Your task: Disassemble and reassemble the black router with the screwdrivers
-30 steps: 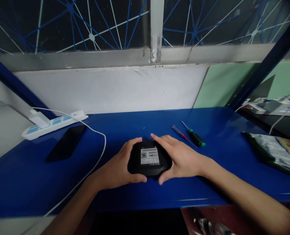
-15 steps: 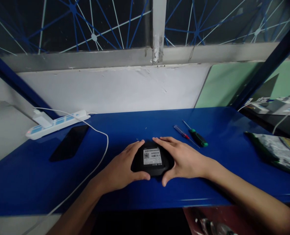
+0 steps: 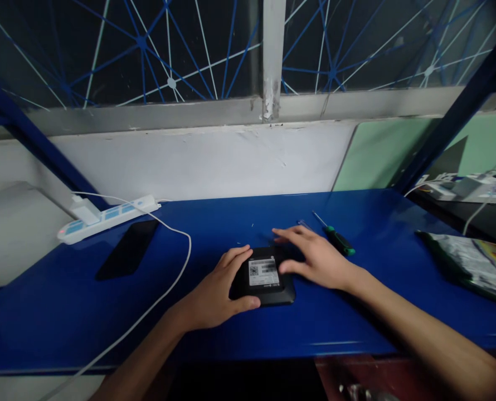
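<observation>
A flat black box-like device [image 3: 288, 296] lies on the blue table, its upper face carrying a white label [image 3: 263, 273] with a QR code and barcodes. My left hand [image 3: 217, 292] clasps its left side, thumb along the near edge and fingers at the far edge. Over the device's right side hovers my right hand [image 3: 319, 259], its thumb and fingers apart and holding nothing. Just beyond that hand lies a green and black screwdriver [image 3: 339, 241]. A second, clear-handled screwdriver [image 3: 304, 224] is mostly hidden behind the right fingers.
At the left are a white power strip [image 3: 106, 219] with a plugged-in charger, a black phone [image 3: 127, 250] and a white cable [image 3: 185, 253] running to the near edge. A shiny packet [image 3: 467, 264] lies at the right. Blue posts and a wall bound the table [image 3: 239, 342].
My right hand has let go of the device's right side, risen and shifted toward the screwdrivers, covering most of the clear-handled one. My left hand keeps its hold. The camera view has shifted slightly.
</observation>
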`<action>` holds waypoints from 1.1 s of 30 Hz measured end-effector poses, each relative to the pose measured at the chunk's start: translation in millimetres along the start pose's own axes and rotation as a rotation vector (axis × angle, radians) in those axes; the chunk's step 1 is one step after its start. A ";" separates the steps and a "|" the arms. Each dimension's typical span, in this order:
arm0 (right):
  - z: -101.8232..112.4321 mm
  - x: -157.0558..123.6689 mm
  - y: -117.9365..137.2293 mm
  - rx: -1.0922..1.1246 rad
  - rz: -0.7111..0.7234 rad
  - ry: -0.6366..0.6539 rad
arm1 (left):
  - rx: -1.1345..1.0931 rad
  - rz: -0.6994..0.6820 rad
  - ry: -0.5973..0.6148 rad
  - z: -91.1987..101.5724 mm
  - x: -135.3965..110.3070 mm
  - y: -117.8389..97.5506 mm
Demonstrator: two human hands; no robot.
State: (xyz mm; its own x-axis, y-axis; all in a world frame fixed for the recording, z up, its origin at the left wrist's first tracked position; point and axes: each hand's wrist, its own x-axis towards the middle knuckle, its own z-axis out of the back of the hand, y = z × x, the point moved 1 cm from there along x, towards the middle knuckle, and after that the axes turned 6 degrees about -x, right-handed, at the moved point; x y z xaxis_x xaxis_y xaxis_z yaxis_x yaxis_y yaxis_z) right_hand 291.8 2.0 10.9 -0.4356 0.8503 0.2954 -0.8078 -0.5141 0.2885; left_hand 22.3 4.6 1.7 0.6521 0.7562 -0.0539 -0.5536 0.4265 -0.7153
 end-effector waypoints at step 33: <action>-52.6 75.6 -31.1 0.671 -0.438 -0.808 | 0.170 -0.225 -0.145 -15.8 -2.9 -6.0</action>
State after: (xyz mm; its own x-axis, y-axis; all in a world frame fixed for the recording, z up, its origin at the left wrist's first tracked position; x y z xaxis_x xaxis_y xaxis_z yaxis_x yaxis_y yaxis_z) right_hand 263.0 88.2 -23.6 0.4117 0.7748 0.4797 -0.3461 -0.3540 0.8688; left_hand 31.9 -7.9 -4.9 0.6943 0.6912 0.2005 -0.4907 0.6585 -0.5707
